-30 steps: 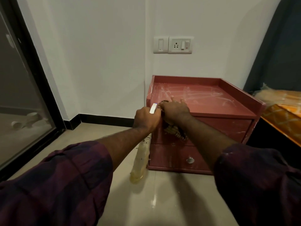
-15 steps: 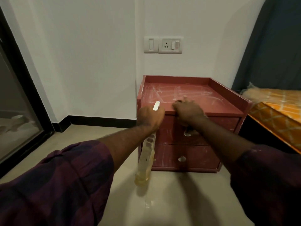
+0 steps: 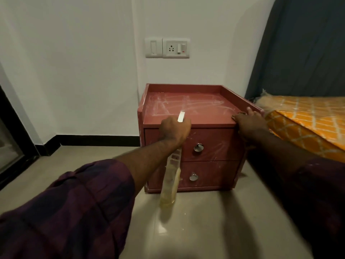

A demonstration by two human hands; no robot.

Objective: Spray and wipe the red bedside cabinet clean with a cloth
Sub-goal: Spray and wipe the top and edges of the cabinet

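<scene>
Head cam: I see the red cabinet [image 3: 207, 119] on the floor [image 3: 214, 225] against the far wall [image 3: 84, 71], bed [image 3: 308, 118] just right of it, white streaks across its top. Left hand [image 3: 174, 129] is wrapped tight around the spray bottle [image 3: 170, 184] neck at the near top edge, with the bottle hanging down over the drawers [image 3: 214, 144]. Right hand [image 3: 250, 122] has fingers curled, pinning the cloth [image 3: 237, 115] on the near right corner.
</scene>
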